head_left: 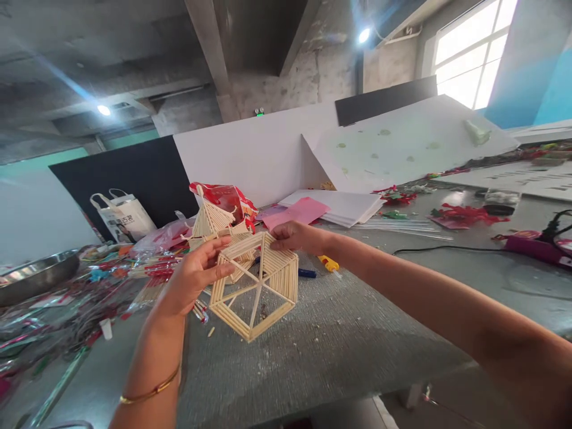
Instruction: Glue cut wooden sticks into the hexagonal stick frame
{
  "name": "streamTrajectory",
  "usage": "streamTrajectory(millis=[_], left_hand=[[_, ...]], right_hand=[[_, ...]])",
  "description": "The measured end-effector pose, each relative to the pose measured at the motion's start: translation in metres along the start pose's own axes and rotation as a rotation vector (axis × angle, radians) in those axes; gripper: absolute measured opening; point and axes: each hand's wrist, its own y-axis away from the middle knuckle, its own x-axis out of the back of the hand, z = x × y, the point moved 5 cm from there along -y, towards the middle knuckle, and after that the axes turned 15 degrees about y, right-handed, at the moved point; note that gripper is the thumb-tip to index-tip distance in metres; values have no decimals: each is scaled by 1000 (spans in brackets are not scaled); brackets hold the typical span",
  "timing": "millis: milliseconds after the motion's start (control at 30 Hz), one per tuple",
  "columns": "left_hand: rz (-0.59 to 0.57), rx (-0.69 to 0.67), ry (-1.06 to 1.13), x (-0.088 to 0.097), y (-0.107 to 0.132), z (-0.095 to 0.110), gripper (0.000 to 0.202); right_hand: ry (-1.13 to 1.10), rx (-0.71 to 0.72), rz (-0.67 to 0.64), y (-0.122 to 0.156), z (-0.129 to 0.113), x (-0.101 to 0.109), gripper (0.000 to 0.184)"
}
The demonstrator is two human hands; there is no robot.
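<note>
Above the table, a hexagonal frame of thin wooden sticks (281, 271) is held tilted between my hands. Spokes cross at its middle; some sections are filled with rows of sticks, while others show gaps. My left hand (196, 271) grips its upper left edge between thumb and fingers. On the top right edge, my right hand (290, 236) pinches the sticks, its fingertips partly hidden. Just behind stands a small stick-built model with a pointed roof (210, 221), its lower part partly covered by the frame and my left hand.
A yellow tool (329, 263) and a dark blue stick-shaped item (307, 273) lie behind the frame. White boards (348, 205) and pink paper (300, 211) are farther back. Bundled sticks and plastic wrappings crowd the left, near a metal bowl (40, 275). A black cable (447, 248) crosses at right.
</note>
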Motion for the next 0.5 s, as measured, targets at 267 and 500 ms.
streamTrajectory(millis=[267, 500], left_hand=[[359, -192, 101, 26, 15, 9, 35], [625, -285, 325, 44, 21, -5, 23]], right_hand=[[-143, -62, 22, 3, -1, -1, 10], [-193, -97, 11, 7, 3, -1, 26]])
